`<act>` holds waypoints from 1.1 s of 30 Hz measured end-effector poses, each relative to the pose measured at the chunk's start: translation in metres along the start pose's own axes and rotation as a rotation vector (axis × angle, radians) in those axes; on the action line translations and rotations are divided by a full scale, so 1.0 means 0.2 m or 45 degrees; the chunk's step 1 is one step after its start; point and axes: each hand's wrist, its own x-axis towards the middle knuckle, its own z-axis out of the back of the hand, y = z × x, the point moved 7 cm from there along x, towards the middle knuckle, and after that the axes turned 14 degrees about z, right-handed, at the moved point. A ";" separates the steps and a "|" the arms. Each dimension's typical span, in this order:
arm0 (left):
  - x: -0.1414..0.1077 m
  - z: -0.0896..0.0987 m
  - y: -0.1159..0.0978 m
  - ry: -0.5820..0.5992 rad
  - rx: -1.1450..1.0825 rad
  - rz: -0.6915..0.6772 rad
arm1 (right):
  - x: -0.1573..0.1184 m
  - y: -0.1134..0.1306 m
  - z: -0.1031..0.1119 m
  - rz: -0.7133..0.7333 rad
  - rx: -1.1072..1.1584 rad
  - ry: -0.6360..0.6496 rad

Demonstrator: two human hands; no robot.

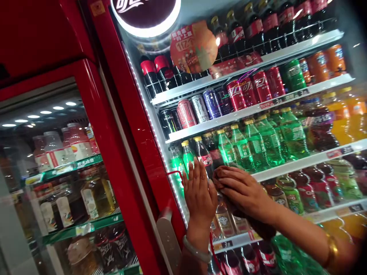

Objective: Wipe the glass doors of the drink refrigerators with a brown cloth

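Red framing edges the lit drinks cooler (140, 152), straight ahead of both hands and leaning in my view. I see the left hand (200, 194) upright, fingers straight and nearly together, thumb slightly apart; the right hand (248, 193) has its fingers close together, pointing left. Both palms face away, so I cannot tell what they touch, or whether the right grips anything. One dark patch (262, 229) beneath it is unclear; a round sign (146, 17) is cut off above. Green bottles (252, 143) and colourful cans (236, 93) line the shelves.

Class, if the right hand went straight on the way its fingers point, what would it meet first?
Probably the left hand: its thumb side lies next in line from the right hand. Depth is unclear, so it might pass in front or behind.
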 end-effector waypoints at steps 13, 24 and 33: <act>0.00 -0.02 -0.01 0.053 0.187 0.060 | 0.02 0.00 0.02 0.082 -0.023 0.055; 0.00 -0.04 -0.02 0.013 0.190 0.045 | 0.17 -0.33 0.09 -0.141 -0.252 -0.080; 0.01 -0.05 -0.03 0.013 0.196 0.042 | -0.04 -0.44 0.26 0.373 -0.001 0.379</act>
